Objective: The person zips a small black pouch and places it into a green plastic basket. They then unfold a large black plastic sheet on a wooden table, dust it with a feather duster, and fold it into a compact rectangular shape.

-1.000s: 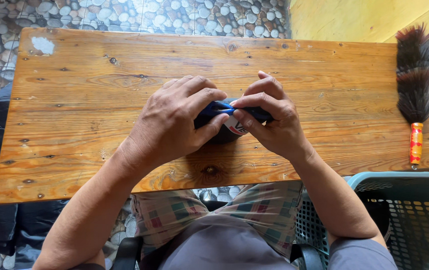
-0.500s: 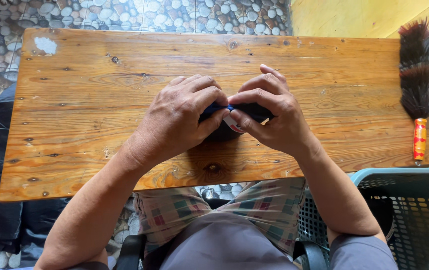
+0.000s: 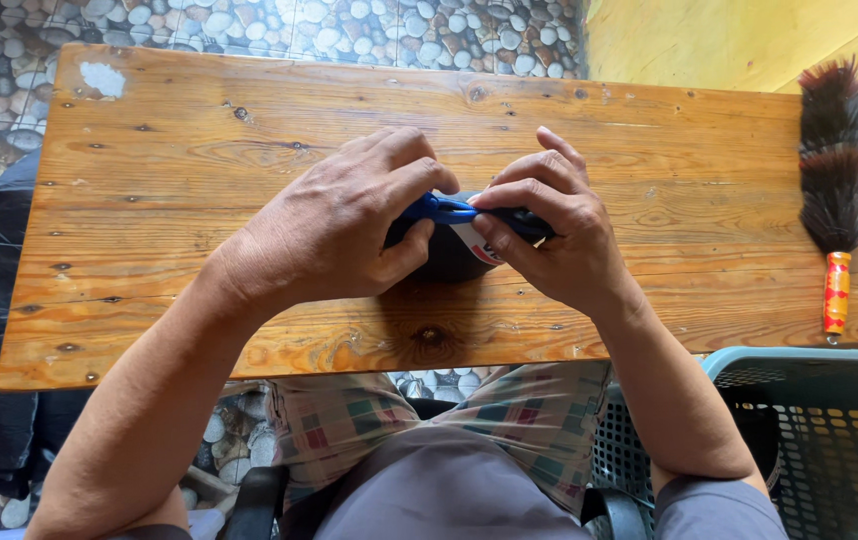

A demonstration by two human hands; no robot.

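Both hands meet near the wooden table's (image 3: pixel 249 330) front edge: the left hand (image 3: pixel 334 225) and right hand (image 3: pixel 549 235) pinch a small dark bundle with blue trim (image 3: pixel 449 235), resting mid-table. With most of it hidden under the fingers, a loosened pinch could let it spring open or slide. Farther right lies a feather duster (image 3: pixel 834 180).

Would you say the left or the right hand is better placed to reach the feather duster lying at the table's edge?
Probably the right hand: the feather duster lies on its side of the table. The left hand sits farther off, and both grip the dark blue object.
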